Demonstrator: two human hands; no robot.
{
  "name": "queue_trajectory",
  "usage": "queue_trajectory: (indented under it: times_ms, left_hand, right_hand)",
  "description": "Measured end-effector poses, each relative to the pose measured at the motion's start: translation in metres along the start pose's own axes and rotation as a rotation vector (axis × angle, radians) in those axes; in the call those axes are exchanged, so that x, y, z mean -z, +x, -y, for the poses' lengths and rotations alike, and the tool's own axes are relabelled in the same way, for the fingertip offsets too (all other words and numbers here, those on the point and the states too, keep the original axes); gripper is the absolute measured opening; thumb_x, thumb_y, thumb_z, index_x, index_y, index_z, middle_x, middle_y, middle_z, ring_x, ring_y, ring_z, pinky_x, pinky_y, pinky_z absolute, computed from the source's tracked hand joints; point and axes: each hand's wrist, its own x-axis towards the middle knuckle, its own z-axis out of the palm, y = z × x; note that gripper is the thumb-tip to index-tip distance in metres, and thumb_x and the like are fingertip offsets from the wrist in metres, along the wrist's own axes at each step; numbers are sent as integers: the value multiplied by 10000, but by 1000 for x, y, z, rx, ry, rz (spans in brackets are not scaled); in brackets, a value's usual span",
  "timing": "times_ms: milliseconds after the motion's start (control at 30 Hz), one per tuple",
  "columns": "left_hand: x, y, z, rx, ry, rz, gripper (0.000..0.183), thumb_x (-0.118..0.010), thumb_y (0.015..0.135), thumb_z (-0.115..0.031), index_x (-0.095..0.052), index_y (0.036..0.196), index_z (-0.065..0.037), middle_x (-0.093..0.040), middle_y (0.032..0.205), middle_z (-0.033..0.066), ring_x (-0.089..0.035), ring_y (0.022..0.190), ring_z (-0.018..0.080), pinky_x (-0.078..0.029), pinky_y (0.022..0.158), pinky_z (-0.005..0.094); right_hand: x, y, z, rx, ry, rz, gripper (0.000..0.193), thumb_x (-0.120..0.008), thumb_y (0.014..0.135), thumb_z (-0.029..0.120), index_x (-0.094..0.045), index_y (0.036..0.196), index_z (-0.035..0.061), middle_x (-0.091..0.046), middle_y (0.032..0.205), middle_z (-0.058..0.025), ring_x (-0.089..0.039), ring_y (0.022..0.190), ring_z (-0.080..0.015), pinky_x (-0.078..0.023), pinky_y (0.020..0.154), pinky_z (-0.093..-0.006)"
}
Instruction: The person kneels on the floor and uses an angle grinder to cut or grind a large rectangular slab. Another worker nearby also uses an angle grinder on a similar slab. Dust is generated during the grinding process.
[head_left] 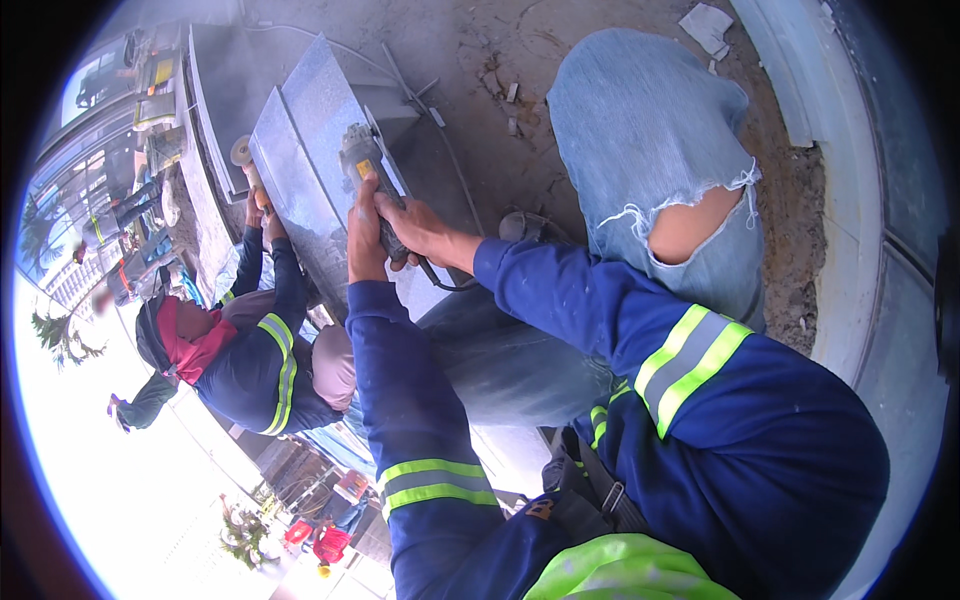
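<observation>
Both of my hands are wrapped around an angle grinder (386,208) with a grey head and a yellow label. My left hand (366,238) grips its left side near the head. My right hand (424,228) holds the body from the right, and a black cord trails from its rear end. Beneath the tool lies a grey stone-like slab (335,215), its long edge running under the grinder head. The head hides where any disc meets the slab. Another flat grey panel (318,88) stands at the far side.
To my left, a co-worker (250,355) in a dark jacket and red face cloth holds another grinder (256,184) at the slabs. Dust hazes the far side. My bent knee (650,150) is at the right, beside rubble and a pale ledge (845,250). A cable (462,185) crosses the ground.
</observation>
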Motion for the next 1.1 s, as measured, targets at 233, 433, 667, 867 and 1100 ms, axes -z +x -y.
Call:
queue_trajectory:
  times_ms: [233,433,667,867,1100]
  left_hand:
    - [-4,-8,4,-3,-5,-22,696,-632,1071,-589,-645,1281,75,-736,927,194,-734,730,308,-614,649,450]
    - [-1,-1,4,29,21,-40,679,-616,1071,-623,-636,1259,30,-727,917,174,-731,726,304,-609,649,450]
    - [-2,9,0,14,-30,-33,634,-648,1073,-569,-670,1207,50,-730,899,159,-728,717,286,-604,650,427]
    - [-2,18,-1,-35,-35,-15,629,-654,1073,-565,-674,1211,49,-728,900,147,-723,720,268,-602,659,420]
    - [-2,20,2,-41,-64,8,650,-646,1078,-561,-669,1248,66,-727,927,152,-727,748,269,-603,684,413]
  right_hand:
    - [-1,-10,-2,0,-11,-23,738,-535,1112,659,-613,1229,-66,-719,800,-124,-751,526,-247,-450,339,-281]
    - [1,-6,0,3,-10,-9,738,-537,1109,668,-615,1238,-54,-715,781,-118,-745,520,-242,-454,344,-281]
    - [4,8,4,-7,-8,20,740,-541,1105,688,-619,1236,-36,-708,772,-109,-746,522,-241,-446,343,-279]
    - [4,16,8,-20,-20,-33,727,-520,1121,625,-645,1223,-84,-736,825,-152,-752,537,-254,-450,347,-299]
    - [6,10,11,-24,-13,12,718,-515,1123,617,-636,1194,-88,-726,841,-171,-746,534,-255,-443,348,-300]
